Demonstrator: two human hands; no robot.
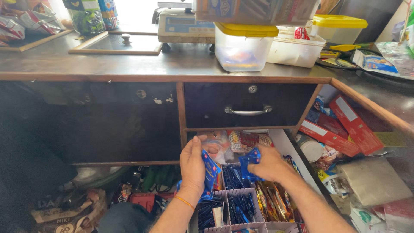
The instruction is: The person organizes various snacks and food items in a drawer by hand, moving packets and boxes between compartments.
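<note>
Blue sachets (250, 162) in both hands above a divided tray (241, 193).

Left hand (192, 166) clasps a blue packet (210, 171), right hand (268, 165) pinches blue sachets (250, 162), both just above a divided tray (241, 193), closed drawer (246, 105) beyond.

1. Daylight comes from the far side, where a window (133, 11) behind the table (129, 64) is blown out to plain white.
2. The dark tabletop carries a soft sheen from that light, strongest at the far left.
3. Below the table the left side lies in deep shadow, with little detail readable there.
4. The left hand (192, 166) and right hand (268, 165) are evenly lit and fairly sharp.
5. Straight edges bow towards the frame's sides, a wide-lens distortion.
6. The near corners look soft and slightly smeared.
</note>
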